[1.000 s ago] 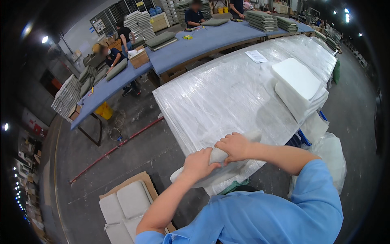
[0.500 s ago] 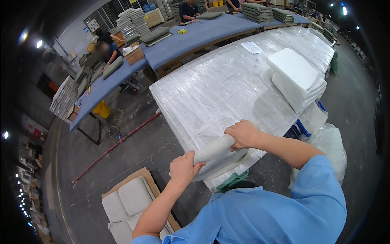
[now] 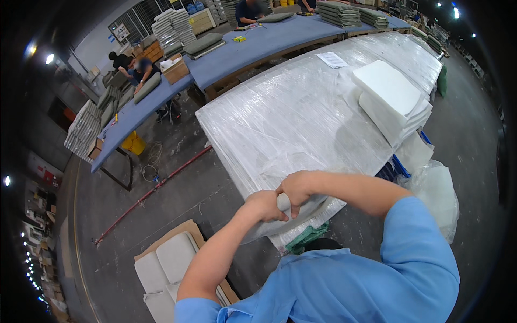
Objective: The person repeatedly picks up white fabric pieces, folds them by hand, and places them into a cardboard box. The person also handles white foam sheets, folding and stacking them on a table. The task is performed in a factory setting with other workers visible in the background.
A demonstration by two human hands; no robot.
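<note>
A light grey cushion (image 3: 309,212) lies at the near corner of a large table wrapped in clear plastic film (image 3: 269,126). My left hand (image 3: 265,205) grips the cushion's rounded edge with its fingers closed. Right beside it, my right hand (image 3: 296,189) is closed on the same edge, thumb pointing down. The two hands nearly touch, with a short bulge of grey cover between them. Much of the cushion is hidden behind my hands and forearms.
Pale cushions (image 3: 176,257) lie on cardboard at lower left. White foam pads (image 3: 389,86) are stacked on the table's right, near a paper sheet (image 3: 332,60). Beyond, people work at a long blue table (image 3: 242,59) with grey cushions. A red pole (image 3: 156,187) crosses the floor.
My right hand has moved left along the cushion edge and my left hand slightly right and up, so they are now side by side. At far left, a person's posture has shifted.
</note>
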